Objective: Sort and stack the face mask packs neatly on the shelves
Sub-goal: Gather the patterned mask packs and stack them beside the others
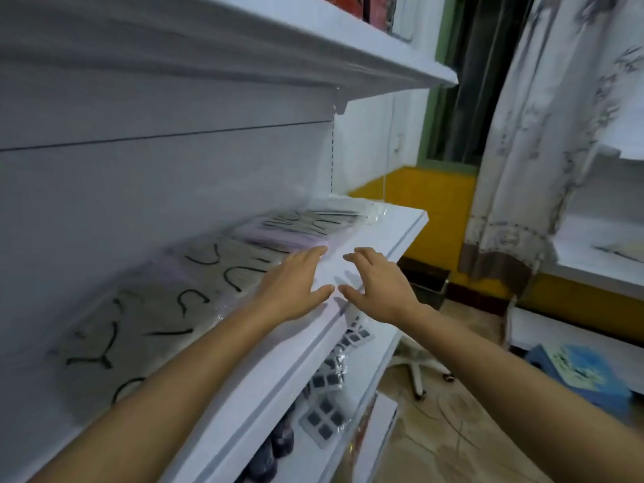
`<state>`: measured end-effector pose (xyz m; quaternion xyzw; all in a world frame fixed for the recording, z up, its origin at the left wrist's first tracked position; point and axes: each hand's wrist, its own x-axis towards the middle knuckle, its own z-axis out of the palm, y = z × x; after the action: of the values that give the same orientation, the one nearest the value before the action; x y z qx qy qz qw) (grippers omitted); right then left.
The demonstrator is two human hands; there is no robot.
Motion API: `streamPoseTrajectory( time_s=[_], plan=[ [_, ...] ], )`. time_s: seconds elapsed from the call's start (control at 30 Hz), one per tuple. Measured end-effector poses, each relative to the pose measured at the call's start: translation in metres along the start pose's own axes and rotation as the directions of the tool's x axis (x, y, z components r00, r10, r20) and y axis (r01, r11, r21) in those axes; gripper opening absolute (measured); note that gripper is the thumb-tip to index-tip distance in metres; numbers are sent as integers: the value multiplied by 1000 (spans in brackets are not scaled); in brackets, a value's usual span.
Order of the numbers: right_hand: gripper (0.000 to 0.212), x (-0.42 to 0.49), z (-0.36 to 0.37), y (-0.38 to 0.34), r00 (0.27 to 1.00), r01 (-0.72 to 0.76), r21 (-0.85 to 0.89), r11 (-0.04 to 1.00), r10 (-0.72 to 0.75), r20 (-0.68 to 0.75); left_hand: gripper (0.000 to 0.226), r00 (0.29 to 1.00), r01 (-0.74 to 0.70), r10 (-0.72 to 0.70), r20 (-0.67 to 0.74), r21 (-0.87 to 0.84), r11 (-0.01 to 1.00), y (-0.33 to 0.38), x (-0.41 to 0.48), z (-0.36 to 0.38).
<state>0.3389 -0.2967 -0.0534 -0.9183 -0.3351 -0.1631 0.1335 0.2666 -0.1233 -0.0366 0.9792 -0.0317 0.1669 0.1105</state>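
Face mask packs [195, 291], clear plastic, grey and lilac masks with black ear loops, lie in a row along the back of the middle shelf [376, 245], running 8 o'clock to 1 o'clock. Blurred, so count unclear. Left hand [296, 284]: fingers straight, flat on the front edge of a pack, fingertips touching the lilac pack at 1 o'clock. Right hand [378, 284]: just beside it at 3 o'clock, fingers spread and relaxed over bare shelf, gripping nothing. Lower shelf at 5 o'clock: packs with dark squares [326, 421]. Curtain [536, 141] at 2 o'clock.
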Motion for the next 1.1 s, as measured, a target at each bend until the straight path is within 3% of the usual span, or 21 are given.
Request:
streamPoseTrajectory(
  time_s=[0.27,0.4,0.57,0.7,0.8,0.93,1.0,1.1],
  plan=[
    [45,138,44,69,967,144,286,947,-73,-245,62,991,8,-18,-131,-76,997,-7,93,15],
    [41,219,55,117,949,235,380,895,-126,-290,56,980,96,-111,-167,-95,991,-9,166,26],
    [32,306,51,175,946,235,602,763,-37,-323,54,948,303,-305,-97,-37,952,-11,246,47],
    [26,360,44,196,979,184,699,691,-67,-191,48,895,410,-429,-123,-151,899,-31,295,72],
    [30,374,63,195,961,251,654,713,-264,-80,48,818,522,-557,-143,-220,824,-46,309,97],
    [56,355,105,190,805,322,481,815,-503,314,35,731,588,-615,-295,-184,788,-55,290,133],
    [66,350,113,190,789,396,384,834,-524,322,35,704,583,-616,-353,-210,785,-56,285,138],
    [80,354,112,191,747,414,397,819,-555,366,30,685,584,-615,-390,-210,784,-56,286,138]
  ],
)
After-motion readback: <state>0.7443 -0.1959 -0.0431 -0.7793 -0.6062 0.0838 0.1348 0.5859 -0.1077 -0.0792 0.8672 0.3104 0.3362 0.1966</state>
